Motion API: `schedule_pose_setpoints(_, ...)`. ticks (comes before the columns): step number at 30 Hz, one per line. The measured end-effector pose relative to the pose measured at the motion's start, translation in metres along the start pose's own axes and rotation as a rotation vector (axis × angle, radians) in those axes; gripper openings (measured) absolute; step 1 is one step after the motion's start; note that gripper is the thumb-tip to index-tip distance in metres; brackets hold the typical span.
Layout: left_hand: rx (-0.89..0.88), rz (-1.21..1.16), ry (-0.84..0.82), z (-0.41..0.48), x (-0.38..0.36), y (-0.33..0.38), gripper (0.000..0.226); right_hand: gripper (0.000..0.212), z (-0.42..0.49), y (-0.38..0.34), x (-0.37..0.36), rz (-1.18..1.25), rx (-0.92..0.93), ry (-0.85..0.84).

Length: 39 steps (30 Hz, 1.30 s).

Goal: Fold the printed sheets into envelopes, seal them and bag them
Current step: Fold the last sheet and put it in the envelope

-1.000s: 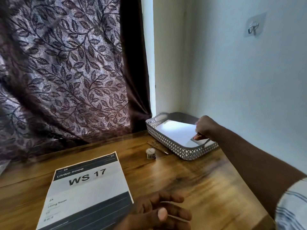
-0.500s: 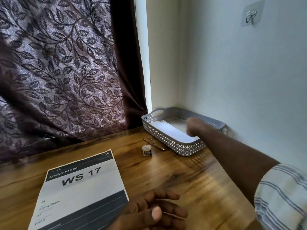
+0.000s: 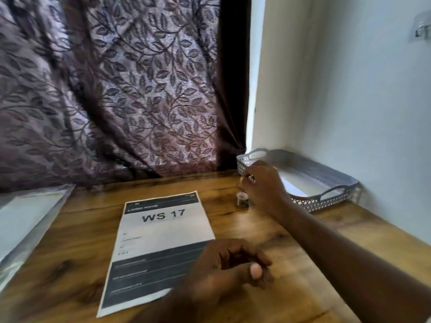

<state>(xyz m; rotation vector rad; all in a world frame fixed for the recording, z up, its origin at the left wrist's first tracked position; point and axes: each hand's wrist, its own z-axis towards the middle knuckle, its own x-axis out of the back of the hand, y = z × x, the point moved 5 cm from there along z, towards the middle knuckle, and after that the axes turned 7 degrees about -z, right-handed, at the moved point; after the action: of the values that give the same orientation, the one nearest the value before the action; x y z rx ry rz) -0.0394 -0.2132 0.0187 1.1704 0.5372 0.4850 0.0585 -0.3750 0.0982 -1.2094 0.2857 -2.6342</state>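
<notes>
A leaf-patterned curtain hangs behind a wooden table. A printed sheet headed "WS 17" lies flat at its middle; a clear bag is cut off at the left edge. The left hand rests on the sheet's lower right corner, fingers loosely curled, holding nothing. The right hand, blurred, covers the near end of a grey basket above a small pot; something glints at its fingers, grip unclear.
</notes>
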Motion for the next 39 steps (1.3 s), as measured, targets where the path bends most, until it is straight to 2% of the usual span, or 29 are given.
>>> schedule_pose_setpoints(3,-0.06,0.104,0.122,-0.015,0.021,0.014,0.021,0.009,-0.023,-0.04,-0.038,0.058,0.069,-0.088)
schedule_pose_setpoints(6,-0.126,0.15,0.236,-0.026,0.041,0.025,0.021,0.006,-0.044,-0.065,-0.078,0.115,0.148,-0.256)
schedule_pose_setpoints(10,-0.281,0.236,0.34,-0.03,0.076,0.046,0.024,0.023,-0.045,-0.079,-0.106,0.037,0.267,-0.404)
schedule_pose_setpoints(15,-0.334,0.383,0.532,-0.041,0.144,0.061,0.025,0.039,-0.036,-0.083,-0.117,-0.027,0.217,-0.456)
schedule_pose_setpoints(19,-0.213,0.755,0.652,-0.051,0.195,0.059,0.011,0.045,-0.03,-0.086,-0.13,-0.067,0.251,-0.5)
schedule_pose_setpoints(21,-0.126,1.009,0.758,-0.053,0.215,0.056,0.006,0.046,-0.027,-0.085,-0.134,-0.071,0.258,-0.504)
schedule_pose_setpoints(23,-0.038,1.134,0.891,-0.057,0.232,0.054,0.004,0.046,-0.025,-0.084,-0.135,-0.074,0.253,-0.504)
schedule_pose_setpoints(25,0.099,1.162,0.948,-0.058,0.246,0.047,0.023,0.044,-0.025,-0.083,-0.132,-0.061,0.245,-0.496)
schedule_pose_setpoints(27,0.291,1.207,0.909,-0.056,0.252,0.038,0.053,0.042,-0.028,-0.084,-0.128,-0.053,0.26,-0.467)
schedule_pose_setpoints(29,0.421,1.248,0.862,-0.054,0.252,0.033,0.073,0.042,-0.03,-0.084,-0.126,-0.05,0.276,-0.441)
schedule_pose_setpoints(31,0.458,1.252,0.835,-0.053,0.249,0.03,0.08,0.043,-0.03,-0.084,-0.126,-0.031,0.276,-0.439)
schedule_pose_setpoints(39,0.464,1.242,0.824,-0.052,0.255,0.03,0.085,0.046,-0.034,-0.086,-0.121,0.053,0.308,-0.498)
